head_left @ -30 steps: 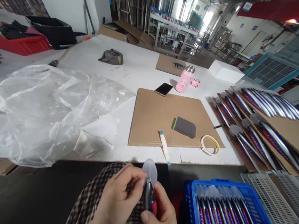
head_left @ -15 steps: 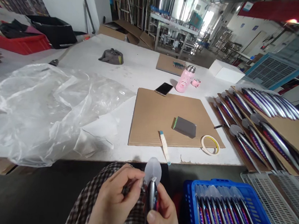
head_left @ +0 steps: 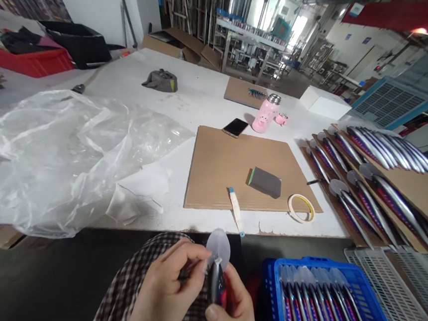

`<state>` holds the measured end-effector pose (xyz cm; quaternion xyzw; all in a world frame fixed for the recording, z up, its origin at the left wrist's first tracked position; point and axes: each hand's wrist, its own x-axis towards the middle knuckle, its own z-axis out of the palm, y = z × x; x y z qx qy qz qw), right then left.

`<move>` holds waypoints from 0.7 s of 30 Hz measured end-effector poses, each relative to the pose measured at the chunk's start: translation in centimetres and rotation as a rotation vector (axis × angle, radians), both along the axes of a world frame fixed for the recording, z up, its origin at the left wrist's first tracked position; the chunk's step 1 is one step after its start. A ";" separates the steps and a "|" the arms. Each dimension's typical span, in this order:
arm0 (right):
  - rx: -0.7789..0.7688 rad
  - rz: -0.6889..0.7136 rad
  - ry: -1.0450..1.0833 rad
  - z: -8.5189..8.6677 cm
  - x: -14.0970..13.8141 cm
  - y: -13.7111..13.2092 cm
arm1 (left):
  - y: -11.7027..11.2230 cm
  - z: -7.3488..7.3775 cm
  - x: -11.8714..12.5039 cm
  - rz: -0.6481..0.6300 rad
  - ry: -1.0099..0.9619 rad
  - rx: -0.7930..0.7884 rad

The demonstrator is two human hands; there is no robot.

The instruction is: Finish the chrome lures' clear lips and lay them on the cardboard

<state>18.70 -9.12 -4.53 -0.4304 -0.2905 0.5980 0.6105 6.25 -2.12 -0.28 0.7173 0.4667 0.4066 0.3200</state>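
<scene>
Low in the view, over my lap, both hands work one fishing lure [head_left: 217,280], a dark shiny body with a clear round lip at its top end. My right hand [head_left: 233,309] is wrapped round the body from below. My left hand [head_left: 167,294] pinches at the lure's upper end, just beside the clear lip. A blue crate [head_left: 327,303] holding several similar lures stands right of my hands.
On the white table [head_left: 189,98] lie a cardboard sheet [head_left: 228,164] with a grey sanding block [head_left: 265,181], a tape strip [head_left: 236,210], a tape roll [head_left: 301,208], a phone [head_left: 235,127], a pink bottle [head_left: 265,114], crumpled clear plastic [head_left: 61,152]. Cardboard trays of lures [head_left: 376,184] fill the right.
The lure turned slightly in my hands, its clear lip shifting a little right and its body standing more upright. Both hands stayed low over my lap.
</scene>
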 end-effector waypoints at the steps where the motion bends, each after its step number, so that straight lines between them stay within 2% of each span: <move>1: 0.003 -0.008 -0.003 -0.1 0.0 -0.1 | 0.0 0.0 0.0 -0.008 0.002 0.001; 9: 0.003 -0.087 -0.132 -1.0 0.1 -0.6 | -0.4 0.4 -0.2 -0.028 0.001 0.017; 21: 0.015 -0.075 -0.182 -1.5 0.2 -0.9 | -0.4 0.3 -0.2 -0.019 0.022 0.022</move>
